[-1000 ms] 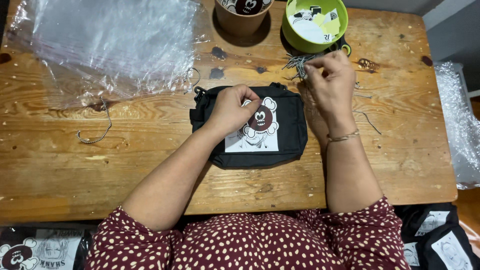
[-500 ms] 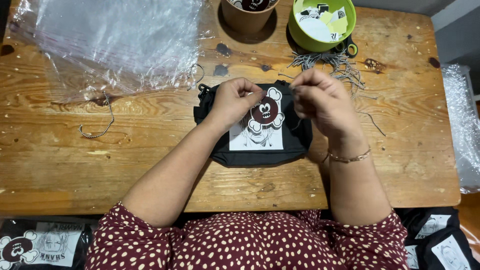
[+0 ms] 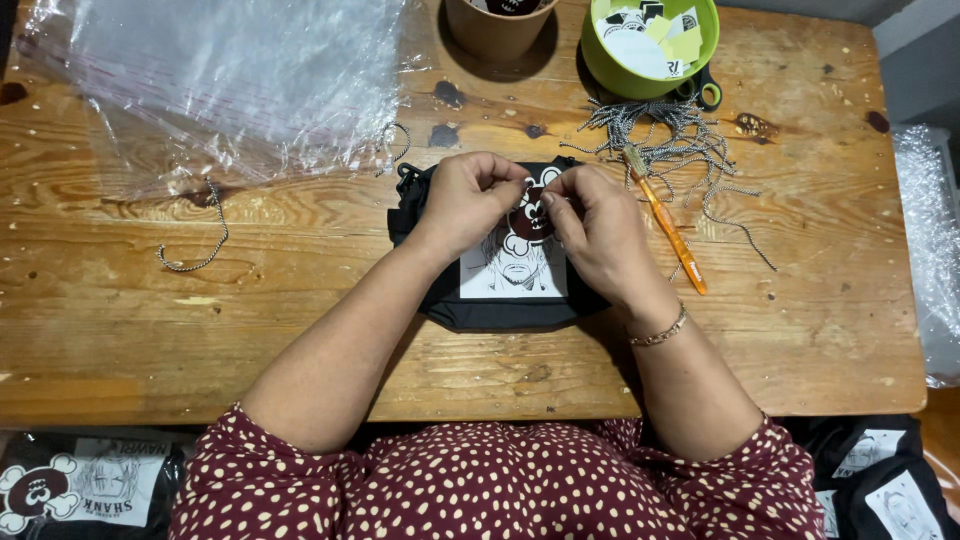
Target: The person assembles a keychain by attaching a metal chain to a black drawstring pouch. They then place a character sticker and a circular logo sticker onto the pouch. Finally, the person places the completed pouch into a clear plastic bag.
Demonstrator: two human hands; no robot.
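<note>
We see a worn wooden table (image 3: 200, 330) with dark knots and stains, evenly lit. Beyond the table's far right corner lies a grey floor (image 3: 915, 60).

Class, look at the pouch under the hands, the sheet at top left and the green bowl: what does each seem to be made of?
Black pouch: seemingly matte woven fabric; it lies limp and soft-edged. Clear sheet: thin glossy plastic film, crinkled, with wood showing through. Green bowl: smooth and evenly coloured, probably plastic, possibly glazed ceramic.
</note>
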